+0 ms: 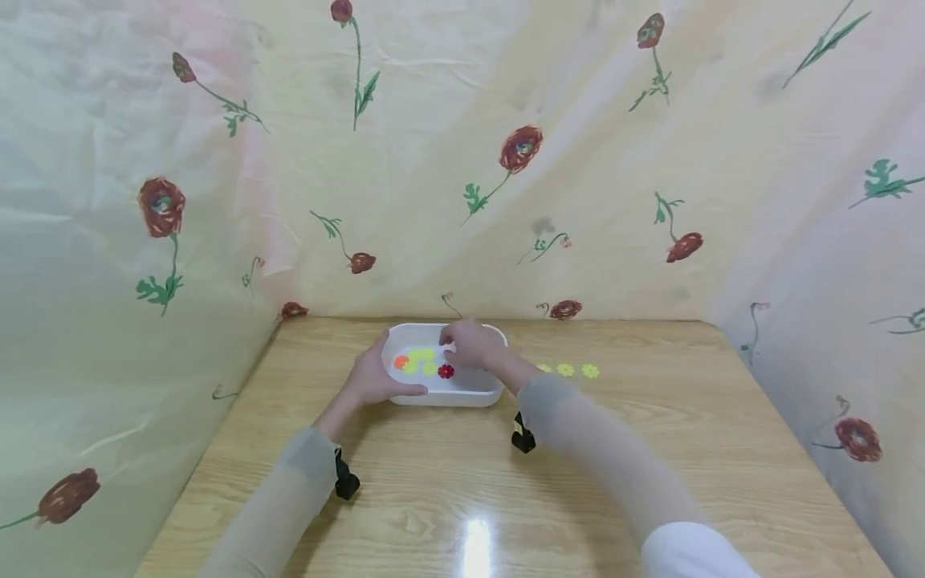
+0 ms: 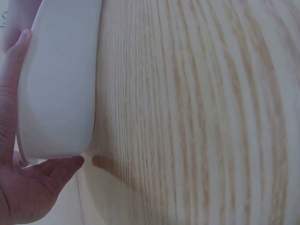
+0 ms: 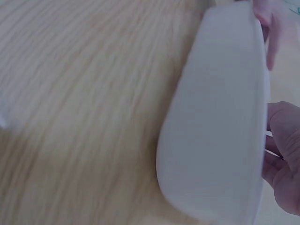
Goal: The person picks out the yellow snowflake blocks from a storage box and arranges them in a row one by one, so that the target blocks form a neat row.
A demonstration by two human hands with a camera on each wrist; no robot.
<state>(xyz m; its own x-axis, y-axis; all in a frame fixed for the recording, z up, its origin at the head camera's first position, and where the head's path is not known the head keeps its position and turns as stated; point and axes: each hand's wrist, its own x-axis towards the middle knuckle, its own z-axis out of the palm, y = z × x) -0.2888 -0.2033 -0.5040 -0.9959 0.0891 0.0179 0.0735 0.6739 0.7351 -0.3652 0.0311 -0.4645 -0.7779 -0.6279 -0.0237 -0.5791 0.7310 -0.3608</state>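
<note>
A white plastic tray [image 1: 448,398] with rounded corners stands on the table. Inside it lie several yellow flower-shaped pieces [image 1: 429,368], an orange one [image 1: 401,363] and a red one [image 1: 446,372]. My left hand [image 1: 372,376] grips the tray's left end, thumb along the front wall; the left wrist view shows the fingers [image 2: 65,171] against its end wall. My right hand [image 1: 473,343] reaches over the tray with bent fingers, above the red flower. In the right wrist view the rim hides its fingertips, so whether they pinch a piece cannot be seen.
To the right of the tray, yellow flower pieces [image 1: 566,370] lie in a row on the wooden table [image 1: 650,466], one partly behind the right forearm. Flower-printed cloth [image 1: 433,160] hangs at the back and both sides. Black wrist cameras [image 1: 347,482] sit beneath the forearms.
</note>
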